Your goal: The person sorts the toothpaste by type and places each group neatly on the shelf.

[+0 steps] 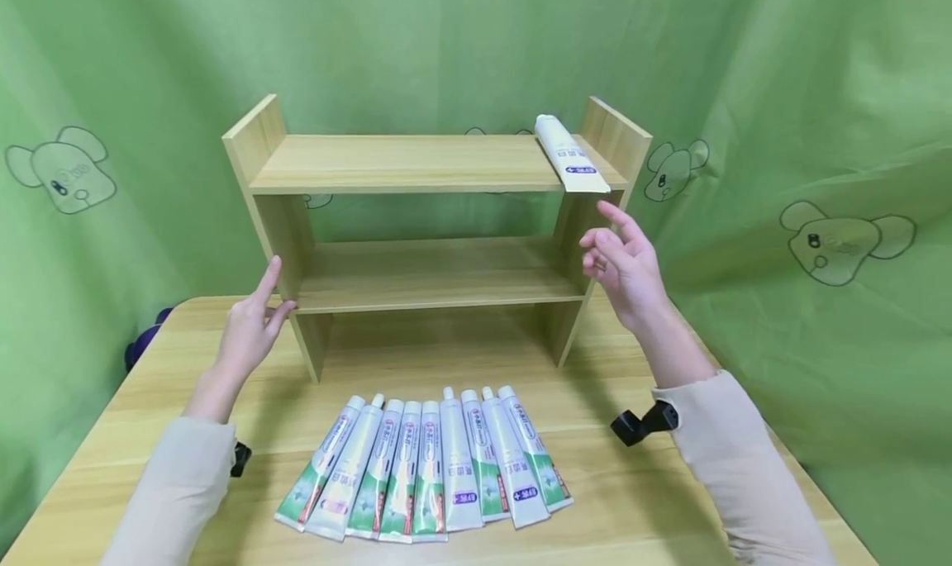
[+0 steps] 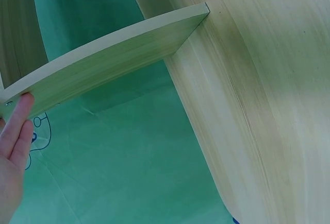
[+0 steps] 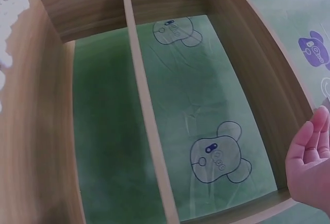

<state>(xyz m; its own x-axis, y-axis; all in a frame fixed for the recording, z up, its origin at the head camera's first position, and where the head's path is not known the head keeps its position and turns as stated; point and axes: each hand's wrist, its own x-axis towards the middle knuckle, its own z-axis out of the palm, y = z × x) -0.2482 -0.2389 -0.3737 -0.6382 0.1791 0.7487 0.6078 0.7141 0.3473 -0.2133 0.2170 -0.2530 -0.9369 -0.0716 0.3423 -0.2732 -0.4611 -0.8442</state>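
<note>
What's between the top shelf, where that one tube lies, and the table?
The middle shelf lies between the top shelf and the table; the head view shows it.

We take this for a staged recording corner: green cloth (image 1: 387,45) printed with cartoon animal heads (image 1: 833,256) hangs on the far, left and right sides of a wooden table (image 1: 625,500). On it we see a shelf unit (image 1: 424,163) and, nearer, fanned-out tubes (image 1: 430,467); small black cameras (image 1: 630,427) sit at the person's sleeves (image 1: 744,458). We cannot tell what building surrounds it.
</note>
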